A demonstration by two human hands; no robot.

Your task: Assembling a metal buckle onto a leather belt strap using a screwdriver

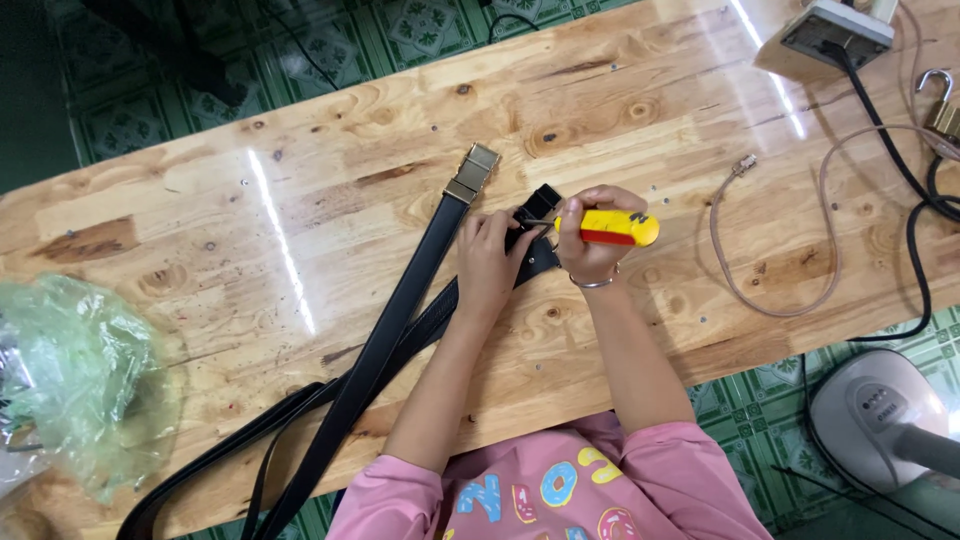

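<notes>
My right hand grips a screwdriver with a yellow and red handle, its metal tip pointing left at the black end piece of a black belt. My left hand presses down on that belt end, fingers curled over it. A second black belt lies diagonally across the wooden table, ending in a brass buckle just left of my left hand. Both belts trail toward the table's lower left edge.
A crumpled green plastic bag sits at the left end. A thin beige cable, black cords, a brass padlock and a grey box lie at the right. A white fan base stands on the green tiled floor.
</notes>
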